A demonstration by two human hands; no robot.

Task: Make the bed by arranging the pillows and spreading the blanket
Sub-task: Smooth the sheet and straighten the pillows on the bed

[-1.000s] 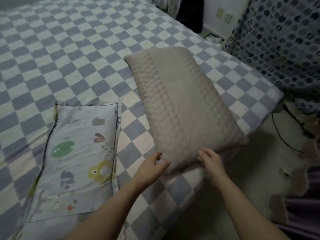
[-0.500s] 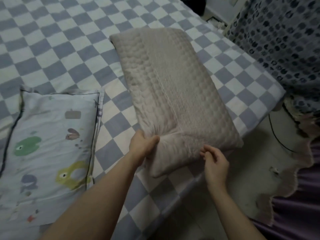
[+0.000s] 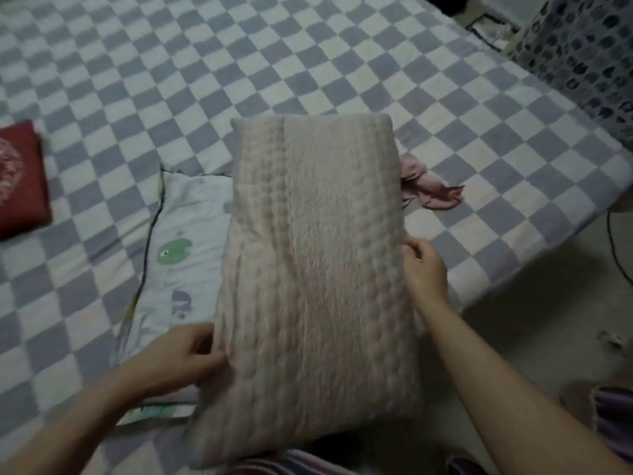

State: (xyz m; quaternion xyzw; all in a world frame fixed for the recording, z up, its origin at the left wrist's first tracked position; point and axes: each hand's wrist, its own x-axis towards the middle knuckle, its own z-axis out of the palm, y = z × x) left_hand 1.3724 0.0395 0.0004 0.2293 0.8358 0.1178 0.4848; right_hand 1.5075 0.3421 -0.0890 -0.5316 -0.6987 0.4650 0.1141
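Note:
A beige quilted pillow (image 3: 315, 269) is lifted off the bed and held lengthwise in front of me. My left hand (image 3: 181, 358) grips its left edge low down. My right hand (image 3: 424, 269) grips its right edge higher up. Under and to the left of it lies a white pillow with frog prints (image 3: 185, 255), partly hidden by the beige one. Both are over the blue-and-white checkered sheet (image 3: 239, 63) covering the bed.
A dark red cushion (image 3: 20, 176) lies at the left edge of the bed. A small pink cloth (image 3: 428, 186) sits on the sheet right of the pillow. A dotted blue blanket (image 3: 582, 53) hangs at the upper right. Bare floor (image 3: 548, 320) with a black cable is at the right.
The beige pillow has been raised off the bed and swung left over the frog-print pillow. Both hands now hold its side edges. A pink cloth is uncovered where it lay.

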